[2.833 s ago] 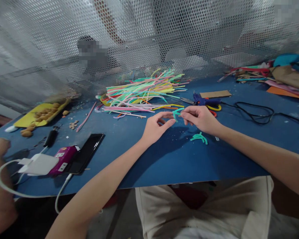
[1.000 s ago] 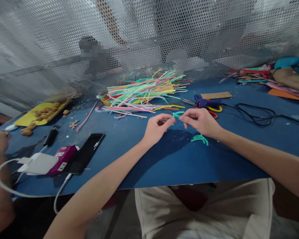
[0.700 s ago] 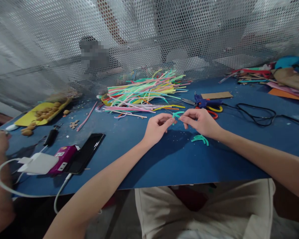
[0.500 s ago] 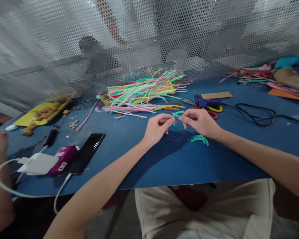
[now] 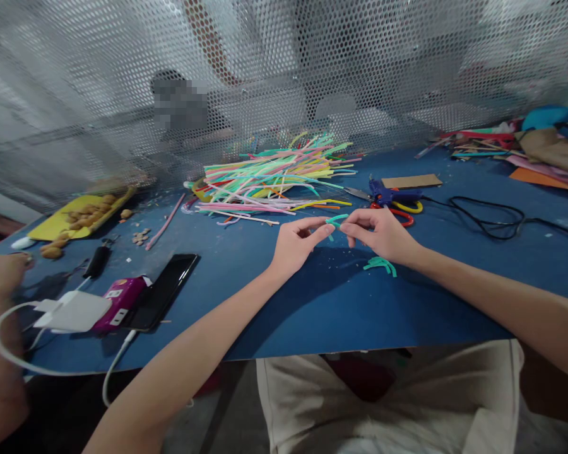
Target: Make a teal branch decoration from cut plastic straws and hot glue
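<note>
Left hand (image 5: 296,244): the fingers (image 5: 312,222) are pinched on a small turquoise piece (image 5: 336,220), which is held above the worktop (image 5: 331,315).
Right hand (image 5: 381,236): its thumb and fingers are closed at the right end of this same piece; the exact contact is too small to see.
Turquoise piece: it is between the two hands, with one short end hanging downward.
Cut turquoise strips (image 5: 381,265): they lie in a small bunch on the worktop, just below the right hand.
Blue glue gun (image 5: 389,194): it lies behind the right hand, with red and yellow handles beside it.
Cardboard strip (image 5: 411,181): flat, just behind the glue gun.
Coloured fuzzy sticks (image 5: 274,170): a big loose pile beyond the left hand.
Black phone (image 5: 165,293): it lies left of the left forearm, beside a purple box (image 5: 122,304).
Co-worker's arm (image 5: 2,309): at the far left edge.
</note>
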The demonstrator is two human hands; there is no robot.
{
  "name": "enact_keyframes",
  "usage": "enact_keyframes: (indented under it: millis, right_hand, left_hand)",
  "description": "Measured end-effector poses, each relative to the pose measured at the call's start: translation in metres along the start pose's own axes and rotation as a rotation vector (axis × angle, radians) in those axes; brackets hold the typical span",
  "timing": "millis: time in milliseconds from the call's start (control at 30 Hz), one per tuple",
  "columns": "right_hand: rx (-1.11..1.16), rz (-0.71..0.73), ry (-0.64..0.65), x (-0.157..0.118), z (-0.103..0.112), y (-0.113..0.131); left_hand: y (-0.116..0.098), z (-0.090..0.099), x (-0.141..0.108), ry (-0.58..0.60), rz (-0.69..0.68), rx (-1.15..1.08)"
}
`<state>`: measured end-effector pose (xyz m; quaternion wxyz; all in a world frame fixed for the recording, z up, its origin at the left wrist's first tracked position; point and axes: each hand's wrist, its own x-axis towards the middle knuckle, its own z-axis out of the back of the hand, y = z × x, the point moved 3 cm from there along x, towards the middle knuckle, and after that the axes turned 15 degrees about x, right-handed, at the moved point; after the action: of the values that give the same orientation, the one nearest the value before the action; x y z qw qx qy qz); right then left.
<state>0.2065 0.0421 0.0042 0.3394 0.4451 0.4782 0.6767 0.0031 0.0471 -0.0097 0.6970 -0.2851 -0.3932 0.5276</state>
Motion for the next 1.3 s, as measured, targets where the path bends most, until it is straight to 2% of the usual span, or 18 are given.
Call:
enact_keyframes:
  millis: [367,533,633,833,967,1100,1167,1300]
  right_hand:
    - [0.003,-0.047,0.0,0.0,0.0,-0.001]
    - [0.013,-0.001,-0.027,0.001,0.0,-0.003]
    - [0.023,-0.005,-0.093,0.001,0.001,-0.004]
    - [0.024,-0.01,-0.174,0.002,0.007,-0.003]
    - [0.159,0.005,-0.345,0.005,0.015,-0.011]
    - [0.233,0.091,-0.488,0.008,0.027,-0.016]
    - [0.148,0.118,-0.439,0.008,0.028,-0.012]
    - [-0.081,0.087,-0.132,0.005,0.015,-0.002]
  left_hand:
    - [-0.005,0.002,-0.002,-0.011,-0.022,-0.035]
    - [-0.005,0.001,-0.003,0.049,-0.047,-0.024]
    - [-0.005,0.0,-0.004,0.061,-0.064,-0.022]
    - [-0.004,0.003,0.0,-0.025,-0.024,-0.144]
    - [-0.001,0.003,0.003,-0.024,0.002,-0.201]
    - [0.0,0.001,0.003,0.005,0.011,-0.175]
    - [0.0,0.001,0.003,0.009,0.012,-0.164]
    - [0.001,0.001,0.003,0.003,0.01,-0.15]
